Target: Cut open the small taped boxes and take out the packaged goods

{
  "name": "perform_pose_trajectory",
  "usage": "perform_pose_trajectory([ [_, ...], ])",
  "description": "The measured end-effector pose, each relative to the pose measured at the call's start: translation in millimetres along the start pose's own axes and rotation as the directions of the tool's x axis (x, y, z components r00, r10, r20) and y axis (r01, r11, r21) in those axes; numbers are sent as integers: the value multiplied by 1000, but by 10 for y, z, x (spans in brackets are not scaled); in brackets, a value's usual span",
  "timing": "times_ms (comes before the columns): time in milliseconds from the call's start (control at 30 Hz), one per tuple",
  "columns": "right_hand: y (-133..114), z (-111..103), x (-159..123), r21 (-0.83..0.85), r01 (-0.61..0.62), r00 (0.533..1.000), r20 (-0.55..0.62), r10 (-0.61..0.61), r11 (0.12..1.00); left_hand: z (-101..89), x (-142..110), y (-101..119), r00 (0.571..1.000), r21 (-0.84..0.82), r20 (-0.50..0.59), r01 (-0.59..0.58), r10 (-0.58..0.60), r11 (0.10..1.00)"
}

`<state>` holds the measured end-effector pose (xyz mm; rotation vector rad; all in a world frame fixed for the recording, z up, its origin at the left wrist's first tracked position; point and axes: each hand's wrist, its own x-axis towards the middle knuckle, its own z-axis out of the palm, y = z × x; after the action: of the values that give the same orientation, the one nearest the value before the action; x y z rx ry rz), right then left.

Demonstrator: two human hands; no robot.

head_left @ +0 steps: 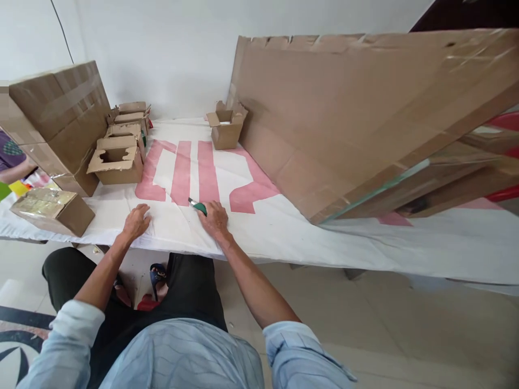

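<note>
A green-handled utility knife (198,207) is gripped in my right hand (214,217), its tip pointing away and to the left just above the table's cloth. My left hand (137,221) rests near the front edge of the cloth, fingers loosely spread and holding nothing. Both hands are on or just over the white tablecloth (184,227), which has pink printed shapes (180,173) beyond my fingers. Nearest my left hand is a small open cardboard box (119,170), standing a little farther back.
A large cardboard panel (344,119) leans across the right side. A small open carton (226,132) stands by the wall. On the left are a big box (65,119), a taped box (73,216) and several cut cartons. Another person's arm (18,172) shows at far left.
</note>
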<state>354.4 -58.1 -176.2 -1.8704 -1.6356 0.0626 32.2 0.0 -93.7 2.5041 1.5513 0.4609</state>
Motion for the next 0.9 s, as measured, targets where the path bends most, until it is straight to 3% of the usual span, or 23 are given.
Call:
perform_pose_trajectory([
  [167,37,26,-19,67,16,999,-35,-14,998,-11,1022,32,994,147,111,-27,10,989],
  [333,67,26,-60,102,5,998,-57,1,995,128,1572,8,983,257,183,-53,5,965],
  [533,54,-53,-105,137,33,998,-53,-26,990,270,1573,-71,985,304,173,-60,7,951],
  [900,36,-101,-174,149,21,999,-48,-14,989,469,1325,-32,999,283,-27,38,-31,958],
])
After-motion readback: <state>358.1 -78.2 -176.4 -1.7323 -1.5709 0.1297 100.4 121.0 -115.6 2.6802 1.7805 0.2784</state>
